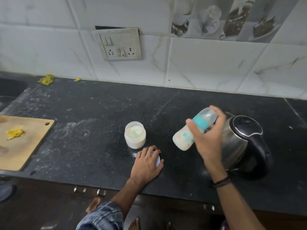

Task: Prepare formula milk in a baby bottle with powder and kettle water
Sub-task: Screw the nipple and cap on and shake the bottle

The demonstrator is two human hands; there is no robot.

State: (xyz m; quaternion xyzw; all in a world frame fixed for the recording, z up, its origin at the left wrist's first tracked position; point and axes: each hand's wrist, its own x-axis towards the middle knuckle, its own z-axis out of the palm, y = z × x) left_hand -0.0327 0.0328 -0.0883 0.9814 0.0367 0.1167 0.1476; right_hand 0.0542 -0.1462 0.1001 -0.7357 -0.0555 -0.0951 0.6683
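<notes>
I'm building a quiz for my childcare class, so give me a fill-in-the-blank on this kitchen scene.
1. The right hand holds the ____ in the air in front of the kettle.
2. The left hand curls over a white ____ lying on the counter.
3. The powder jar stands ____ the cutting board and the kettle.
Missing: baby bottle; lid; between.

One baby bottle (182, 138), one powder jar (135, 136), one jar lid (157, 161), one kettle (240, 143), one cutting board (25, 146), one switchboard (120, 44).
</notes>
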